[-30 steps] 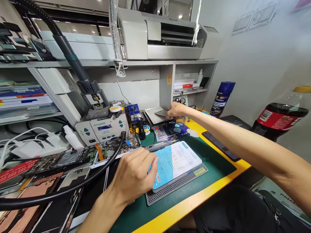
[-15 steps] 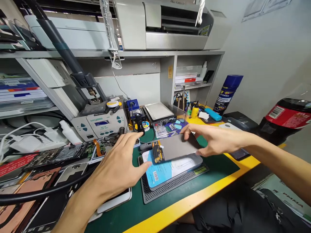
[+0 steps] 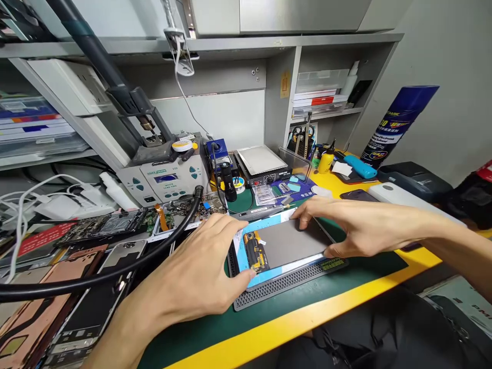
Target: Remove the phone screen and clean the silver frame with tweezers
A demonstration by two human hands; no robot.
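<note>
A phone screen panel (image 3: pixel 294 243), grey side up with a flex circuit at its left end, lies over a blue and white box (image 3: pixel 274 219). My right hand (image 3: pixel 346 225) grips the panel's right end, thumb at the near edge and fingers at the far edge. At the left end is my left hand (image 3: pixel 203 266), fingers and thumb apart, the thumb tip by the box's near left corner; nothing is held in it. Under the box is a grey perforated mat (image 3: pixel 265 297) on the green work mat (image 3: pixel 203 338).
Opened phones (image 3: pixel 88 297) and circuit boards (image 3: pixel 96 238) cover the left side, crossed by a black hose (image 3: pixel 154 261). A soldering station (image 3: pixel 169 179), a flashlight (image 3: pixel 228 182) and a heating plate (image 3: pixel 263 161) stand behind. A blue spray can (image 3: pixel 397 125) is at the right.
The panel, held above the box and tilted before, now lies down on it in my right hand. My left hand has come to the panel's left end. The view has shifted downward.
</note>
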